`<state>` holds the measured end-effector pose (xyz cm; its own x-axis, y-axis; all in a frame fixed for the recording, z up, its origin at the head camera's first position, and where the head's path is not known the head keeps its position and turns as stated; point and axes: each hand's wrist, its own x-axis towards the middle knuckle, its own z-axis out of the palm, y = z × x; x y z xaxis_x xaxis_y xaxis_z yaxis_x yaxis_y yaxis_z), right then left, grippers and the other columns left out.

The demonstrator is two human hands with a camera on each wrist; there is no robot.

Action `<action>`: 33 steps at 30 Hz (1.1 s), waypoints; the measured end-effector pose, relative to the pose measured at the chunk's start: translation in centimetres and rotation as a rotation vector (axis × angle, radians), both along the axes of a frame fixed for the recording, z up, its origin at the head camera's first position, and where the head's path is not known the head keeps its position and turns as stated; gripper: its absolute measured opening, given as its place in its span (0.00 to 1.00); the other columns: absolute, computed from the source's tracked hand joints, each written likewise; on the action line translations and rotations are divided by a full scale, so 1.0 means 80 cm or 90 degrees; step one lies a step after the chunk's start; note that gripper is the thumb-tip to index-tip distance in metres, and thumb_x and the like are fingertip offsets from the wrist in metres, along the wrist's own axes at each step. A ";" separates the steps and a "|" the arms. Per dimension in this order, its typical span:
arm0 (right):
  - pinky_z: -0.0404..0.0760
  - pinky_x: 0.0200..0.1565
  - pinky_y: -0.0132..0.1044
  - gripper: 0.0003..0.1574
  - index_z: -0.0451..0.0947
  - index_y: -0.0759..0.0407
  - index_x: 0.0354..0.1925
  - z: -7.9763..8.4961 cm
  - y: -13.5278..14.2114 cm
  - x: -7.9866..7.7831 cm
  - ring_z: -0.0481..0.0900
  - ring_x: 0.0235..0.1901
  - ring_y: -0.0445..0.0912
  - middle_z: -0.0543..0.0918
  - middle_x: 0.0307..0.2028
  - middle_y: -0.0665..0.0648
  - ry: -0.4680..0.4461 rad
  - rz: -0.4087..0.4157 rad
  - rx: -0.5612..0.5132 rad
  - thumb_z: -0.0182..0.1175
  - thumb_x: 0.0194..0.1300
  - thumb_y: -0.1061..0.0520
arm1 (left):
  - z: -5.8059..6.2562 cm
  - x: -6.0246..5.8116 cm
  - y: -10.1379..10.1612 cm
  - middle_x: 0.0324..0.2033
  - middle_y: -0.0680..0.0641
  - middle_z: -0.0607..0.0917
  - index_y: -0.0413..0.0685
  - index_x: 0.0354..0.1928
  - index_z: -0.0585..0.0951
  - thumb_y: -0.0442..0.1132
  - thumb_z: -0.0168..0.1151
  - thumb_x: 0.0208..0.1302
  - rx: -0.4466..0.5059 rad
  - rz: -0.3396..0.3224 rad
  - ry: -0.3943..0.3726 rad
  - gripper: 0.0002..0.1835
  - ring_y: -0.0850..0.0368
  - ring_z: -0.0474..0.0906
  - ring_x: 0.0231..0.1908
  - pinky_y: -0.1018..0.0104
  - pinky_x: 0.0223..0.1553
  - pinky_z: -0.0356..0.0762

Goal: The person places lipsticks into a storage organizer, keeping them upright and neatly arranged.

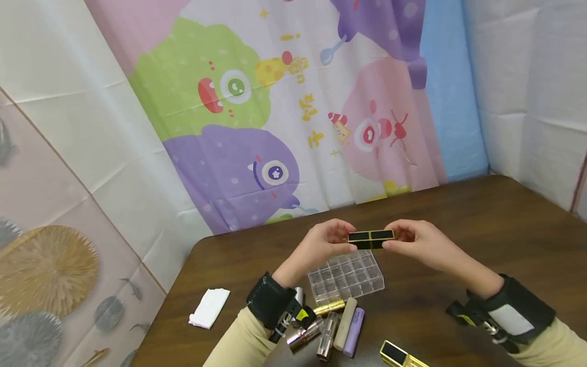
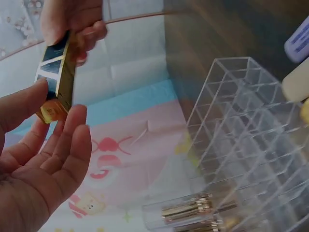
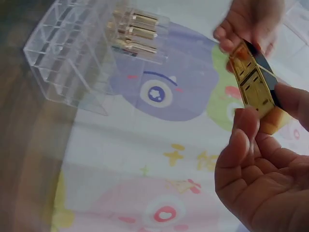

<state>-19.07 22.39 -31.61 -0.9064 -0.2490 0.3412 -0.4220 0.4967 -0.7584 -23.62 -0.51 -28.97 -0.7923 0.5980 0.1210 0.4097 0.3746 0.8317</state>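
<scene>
A square black-and-gold lipstick tube (image 1: 371, 239) is held level above the table between both hands. My left hand (image 1: 328, 240) pinches its left end between thumb and fingers. At the other end, the right hand (image 1: 421, 242) pinches it in the same way. Gold panels on one side of the tube (image 3: 256, 82) show in the right wrist view. Just below the hands stands a clear compartmented organizer (image 1: 345, 278). Several lipsticks with gold-toned bases (image 3: 142, 33) sit in one end of it, seen in the wrist views.
In front of the organizer lie a gold lipstick (image 1: 329, 308), a beige tube (image 1: 345, 324), a purple tube (image 1: 354, 332) and clear-capped lipsticks (image 1: 327, 337). Another black-and-gold lipstick (image 1: 402, 355) lies near the front edge. A folded white tissue (image 1: 210, 308) is on the left. A cartoon-print curtain (image 1: 275, 112) hangs behind the table.
</scene>
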 end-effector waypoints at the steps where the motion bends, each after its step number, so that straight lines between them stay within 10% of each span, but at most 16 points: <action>1: 0.66 0.21 0.31 0.15 0.77 0.64 0.40 0.003 0.000 0.002 0.67 0.21 0.39 0.73 0.22 0.52 0.003 -0.007 -0.007 0.63 0.57 0.55 | -0.005 0.003 -0.004 0.40 0.40 0.81 0.39 0.49 0.75 0.32 0.65 0.55 0.003 0.002 0.007 0.19 0.56 0.80 0.36 0.72 0.35 0.76; 9: 0.69 0.25 0.31 0.15 0.79 0.63 0.41 0.023 -0.022 -0.026 0.67 0.24 0.38 0.74 0.27 0.50 0.173 -0.026 0.107 0.65 0.55 0.60 | -0.038 0.027 -0.054 0.46 0.40 0.79 0.44 0.56 0.73 0.36 0.63 0.57 -0.037 0.115 0.109 0.23 0.47 0.80 0.40 0.65 0.37 0.77; 15: 0.69 0.30 0.34 0.09 0.78 0.61 0.37 0.033 -0.074 -0.086 0.68 0.27 0.41 0.74 0.29 0.51 0.141 0.070 0.336 0.62 0.58 0.58 | -0.047 0.037 -0.074 0.46 0.39 0.79 0.43 0.57 0.72 0.37 0.64 0.57 -0.103 0.206 0.131 0.25 0.49 0.76 0.37 0.60 0.35 0.74; 24: 0.68 0.29 0.34 0.03 0.78 0.60 0.31 0.013 -0.114 -0.128 0.69 0.26 0.42 0.72 0.26 0.51 0.129 0.147 0.509 0.62 0.57 0.61 | -0.048 0.042 -0.091 0.47 0.38 0.79 0.41 0.57 0.71 0.38 0.63 0.57 -0.085 0.204 0.145 0.25 0.45 0.77 0.42 0.57 0.38 0.74; 33: 0.69 0.30 0.34 0.06 0.79 0.61 0.33 0.015 -0.127 -0.138 0.70 0.26 0.42 0.75 0.25 0.51 0.098 0.160 0.536 0.63 0.56 0.60 | -0.039 0.033 -0.111 0.47 0.40 0.79 0.41 0.56 0.72 0.39 0.63 0.57 -0.078 0.208 0.145 0.24 0.49 0.78 0.39 0.60 0.36 0.75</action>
